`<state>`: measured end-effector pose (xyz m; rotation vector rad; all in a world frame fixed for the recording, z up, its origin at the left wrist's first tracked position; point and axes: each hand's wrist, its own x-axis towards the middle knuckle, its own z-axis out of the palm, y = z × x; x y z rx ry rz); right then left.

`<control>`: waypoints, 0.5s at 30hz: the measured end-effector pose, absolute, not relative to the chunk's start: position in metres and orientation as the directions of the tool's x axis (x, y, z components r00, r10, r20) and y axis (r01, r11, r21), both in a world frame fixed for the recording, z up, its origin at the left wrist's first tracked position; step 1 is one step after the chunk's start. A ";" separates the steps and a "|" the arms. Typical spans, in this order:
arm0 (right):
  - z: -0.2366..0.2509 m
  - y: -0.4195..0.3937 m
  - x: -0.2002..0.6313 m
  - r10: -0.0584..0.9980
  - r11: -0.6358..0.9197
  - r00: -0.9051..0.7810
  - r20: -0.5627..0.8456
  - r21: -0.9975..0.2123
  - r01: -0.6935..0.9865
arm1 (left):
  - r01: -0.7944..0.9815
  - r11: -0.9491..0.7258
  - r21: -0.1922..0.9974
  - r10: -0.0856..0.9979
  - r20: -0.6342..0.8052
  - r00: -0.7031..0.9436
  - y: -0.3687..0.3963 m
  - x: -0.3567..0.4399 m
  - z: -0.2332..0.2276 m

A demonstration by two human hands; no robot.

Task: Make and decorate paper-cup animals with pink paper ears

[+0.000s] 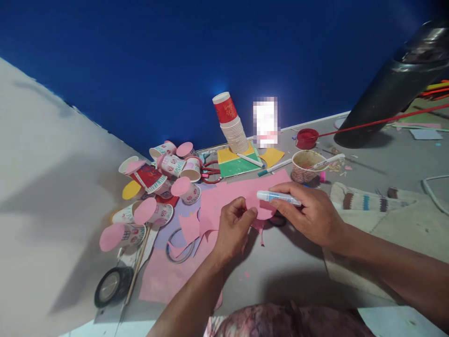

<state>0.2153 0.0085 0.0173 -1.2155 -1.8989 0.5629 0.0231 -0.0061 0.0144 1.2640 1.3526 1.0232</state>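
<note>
My left hand point(235, 225) pinches the edge of a round pink paper piece point(264, 211) between thumb and fingers. In my right hand point(312, 213) is a slim white glue tube point(278, 197) with a blue-printed label, lying nearly level with its white end pointing left over the paper piece. Whether that end touches the paper I cannot tell. Beneath and behind both hands spreads a larger sheet of pink paper point(224, 192) with cut edges. A dark ring-like handle point(278, 221) shows partly under the right hand.
Several decorated paper cups point(156, 213) with pink paper discs lie at left. A cup stack point(234, 133) leans behind, beside markers point(250, 160). Farther right are a small red pot point(307, 139), a patterned cup point(304, 169) and a black bottle point(382, 98). Black tape point(112, 286) sits front left.
</note>
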 end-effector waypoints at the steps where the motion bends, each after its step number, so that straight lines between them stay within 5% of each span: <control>1: 0.020 0.009 0.216 0.898 0.437 -0.212 0.386 -0.718 0.543 | 0.144 0.104 0.984 0.994 -0.108 0.020 -0.005 0.022 0.014; 15: 0.009 0.009 0.214 0.866 0.497 -0.388 0.316 -0.632 0.594 | 0.112 0.040 0.993 0.999 -0.043 0.023 -0.004 0.017 0.022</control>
